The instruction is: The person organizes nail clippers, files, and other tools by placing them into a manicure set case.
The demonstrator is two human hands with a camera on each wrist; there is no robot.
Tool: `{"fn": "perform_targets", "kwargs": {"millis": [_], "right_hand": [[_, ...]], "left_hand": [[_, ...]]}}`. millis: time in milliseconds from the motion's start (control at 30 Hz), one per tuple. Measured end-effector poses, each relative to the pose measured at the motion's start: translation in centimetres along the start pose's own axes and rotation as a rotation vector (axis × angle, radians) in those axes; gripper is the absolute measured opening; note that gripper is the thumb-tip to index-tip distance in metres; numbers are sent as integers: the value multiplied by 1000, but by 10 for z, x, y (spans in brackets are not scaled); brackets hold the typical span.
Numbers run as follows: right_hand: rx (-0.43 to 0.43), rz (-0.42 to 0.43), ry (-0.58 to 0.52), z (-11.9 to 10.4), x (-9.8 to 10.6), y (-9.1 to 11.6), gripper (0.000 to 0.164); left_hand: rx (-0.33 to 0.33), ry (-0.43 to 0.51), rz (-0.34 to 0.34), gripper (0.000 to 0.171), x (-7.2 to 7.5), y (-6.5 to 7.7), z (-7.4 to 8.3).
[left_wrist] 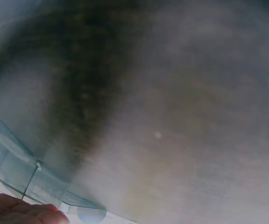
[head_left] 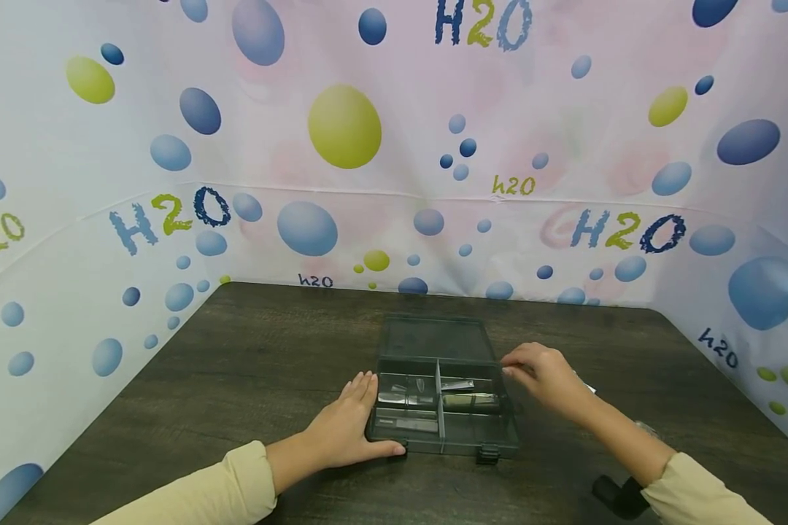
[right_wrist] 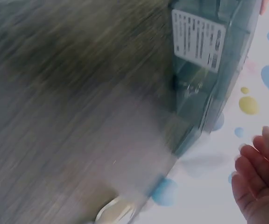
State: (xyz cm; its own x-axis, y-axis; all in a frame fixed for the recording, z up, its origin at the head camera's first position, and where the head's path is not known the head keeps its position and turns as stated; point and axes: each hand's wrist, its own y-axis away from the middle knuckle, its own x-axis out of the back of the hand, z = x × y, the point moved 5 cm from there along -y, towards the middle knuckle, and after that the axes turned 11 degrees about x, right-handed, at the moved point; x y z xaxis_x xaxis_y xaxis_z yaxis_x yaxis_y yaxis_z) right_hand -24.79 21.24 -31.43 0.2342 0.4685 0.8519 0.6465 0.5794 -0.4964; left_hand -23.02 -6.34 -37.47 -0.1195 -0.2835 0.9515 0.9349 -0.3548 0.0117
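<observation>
A see-through dark grey compartment box (head_left: 478,432) stands on the table with its lid (head_left: 436,339) folded back. My left hand (head_left: 344,426) rests along the box's left side, fingers straight and thumb at the front edge near a latch. In the left wrist view, that hand's fingers (left_wrist: 27,212) overlap the box wall (left_wrist: 6,154). Beside the back right corner is my right hand (head_left: 541,372), its fingers loosely bent and holding nothing in the right wrist view. Inside the box lie a small metallic piece (head_left: 457,385), a greenish slim item (head_left: 470,400) and several clear pieces.
Below the right forearm sits a black object (head_left: 620,497), partly hidden by the sleeve. A small white thing (head_left: 589,388) shows behind the right wrist. Printed sheeting (head_left: 407,160) walls the table's back and sides. A white label (right_wrist: 199,39) is on the box.
</observation>
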Motion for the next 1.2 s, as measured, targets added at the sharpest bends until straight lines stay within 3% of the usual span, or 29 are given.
{"fn": "perform_targets", "kwargs": {"millis": [167,433,733,1200], "right_hand": [[-43,105,74,10,18,19,14],[-189,104,111,31,35,53,19],[-355,34,102,49,45,97,34],[-616,-175,63,85,46,158,67]], "left_hand": [[2,2,-2,106,0,0,-1],[7,-15,2,106,1,1,0],[5,-12,-5,106,1,1,1],[15,0,-25,106,1,1,0]]}}
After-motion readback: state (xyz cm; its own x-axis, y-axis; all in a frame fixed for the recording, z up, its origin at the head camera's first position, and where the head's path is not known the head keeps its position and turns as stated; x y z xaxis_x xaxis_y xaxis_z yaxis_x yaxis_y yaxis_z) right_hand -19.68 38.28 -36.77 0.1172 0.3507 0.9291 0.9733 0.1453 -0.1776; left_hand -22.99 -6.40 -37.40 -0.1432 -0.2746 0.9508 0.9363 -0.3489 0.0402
